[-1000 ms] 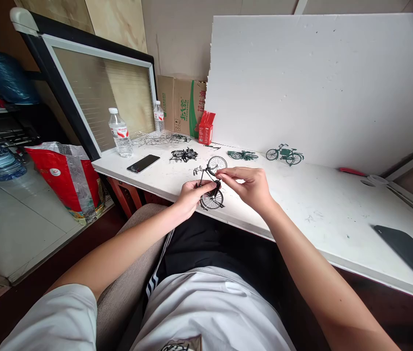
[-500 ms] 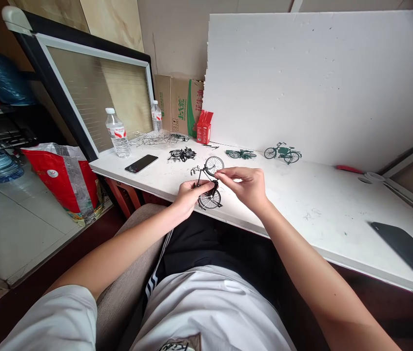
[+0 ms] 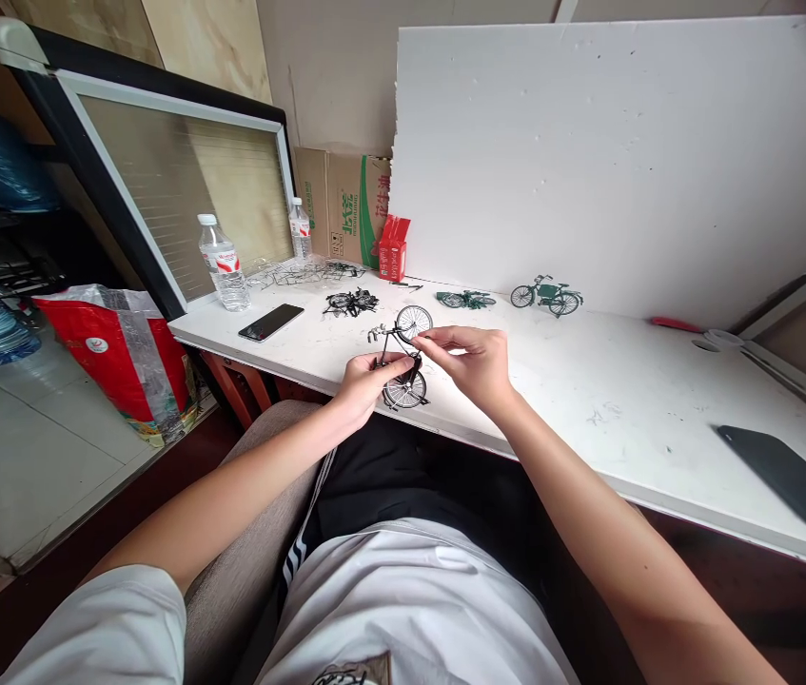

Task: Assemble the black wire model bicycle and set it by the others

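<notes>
A small black model bicycle (image 3: 408, 388) is tilted above the table's front edge, its two wheels apart. My left hand (image 3: 365, 385) is closed around its frame, the thumb lying across the middle between the wheels. Close by on the right, my right hand (image 3: 472, 363) is pinched, its fingertips at the bicycle's frame beside the upper wheel. Whatever those fingertips hold is too small to make out. Behind the bicycle lies a cluster of black model parts (image 3: 351, 303). Green model pieces (image 3: 465, 300) lie further right, beside an upright green model bicycle (image 3: 546, 297).
On the white table (image 3: 574, 400) a phone (image 3: 271, 322) lies left, near a water bottle (image 3: 223, 266). A second bottle (image 3: 300, 230), thin part frames (image 3: 306, 273) and a red box (image 3: 393, 249) stand or lie behind. A dark flat object (image 3: 792, 480) rests at right.
The whole view has shifted slightly. Both hands keep nearly the same hold on and beside the model bicycle, with the right fingertips still at its frame.
</notes>
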Demonstrator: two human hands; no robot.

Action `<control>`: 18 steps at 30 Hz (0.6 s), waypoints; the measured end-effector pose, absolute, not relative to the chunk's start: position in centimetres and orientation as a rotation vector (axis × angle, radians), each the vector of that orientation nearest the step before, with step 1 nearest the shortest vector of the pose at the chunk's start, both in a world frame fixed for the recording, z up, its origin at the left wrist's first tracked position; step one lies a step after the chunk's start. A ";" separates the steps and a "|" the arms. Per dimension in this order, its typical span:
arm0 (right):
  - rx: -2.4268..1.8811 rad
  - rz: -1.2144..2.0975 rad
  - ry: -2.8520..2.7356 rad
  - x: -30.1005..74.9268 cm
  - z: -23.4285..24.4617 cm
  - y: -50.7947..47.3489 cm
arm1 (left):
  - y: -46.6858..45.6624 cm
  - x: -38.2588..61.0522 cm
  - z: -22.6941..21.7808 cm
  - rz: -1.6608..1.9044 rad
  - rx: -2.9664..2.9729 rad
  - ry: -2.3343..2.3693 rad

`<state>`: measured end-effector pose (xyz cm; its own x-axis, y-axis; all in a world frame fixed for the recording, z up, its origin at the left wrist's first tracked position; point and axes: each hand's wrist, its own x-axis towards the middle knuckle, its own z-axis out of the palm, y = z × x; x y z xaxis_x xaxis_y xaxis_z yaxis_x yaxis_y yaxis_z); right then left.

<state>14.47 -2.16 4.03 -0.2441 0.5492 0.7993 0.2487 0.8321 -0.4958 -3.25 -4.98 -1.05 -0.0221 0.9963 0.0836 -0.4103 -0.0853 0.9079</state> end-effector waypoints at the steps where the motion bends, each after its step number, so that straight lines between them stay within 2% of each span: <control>1: -0.615 0.313 -1.835 14.5 4.1 -2.1 | -4.9 -3.3 -1.1 1.460 0.985 0.869; 7: -0.658 0.404 -1.728 15.6 5.6 -1.8 | -4.3 -4.1 -0.7 1.577 1.186 0.956; 11: -0.632 0.549 -1.683 16.5 6.2 -1.1 | -4.1 -4.4 -0.1 1.582 1.075 0.847; 15: -0.659 0.750 -1.828 17.0 5.4 0.1 | -4.2 -4.6 0.6 1.547 1.028 0.766; 18: -0.714 0.784 -1.905 17.1 4.5 1.0 | -4.5 -4.6 1.1 1.546 1.087 0.731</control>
